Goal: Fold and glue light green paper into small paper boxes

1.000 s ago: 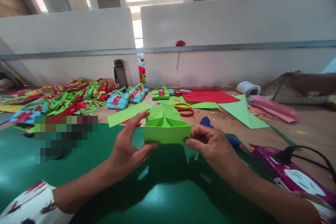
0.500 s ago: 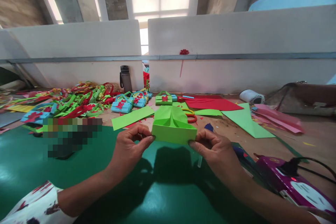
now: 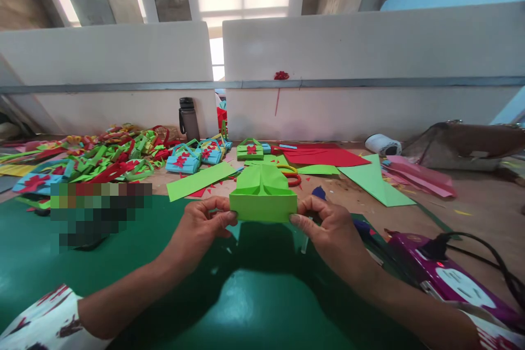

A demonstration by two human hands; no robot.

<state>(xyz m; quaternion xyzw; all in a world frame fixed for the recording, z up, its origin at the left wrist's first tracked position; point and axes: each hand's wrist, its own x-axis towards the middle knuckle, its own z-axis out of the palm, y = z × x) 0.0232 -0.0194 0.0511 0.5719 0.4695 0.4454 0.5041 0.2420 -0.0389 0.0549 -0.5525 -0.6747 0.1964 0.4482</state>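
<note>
A folded green paper box, with a raised flap at its back, is held up above the green mat. My left hand pinches its left end between thumb and fingers. At the right end, my right hand grips it the same way. Behind the box lie scissors with red and yellow handles, partly hidden by it. A strip of green paper rests on the table beyond my left hand. Close by my right hand is a blue-tipped tool, partly covered.
Small blue paper bags and a green paper bag stand farther back. A heap of paper pieces spreads left, near a dark bottle. Red sheets lie behind. A purple power strip with a cable sits at right.
The whole view has shifted slightly, so everything appears a little farther left. Both hands keep their hold on the green paper box, whose front now faces me more squarely.
</note>
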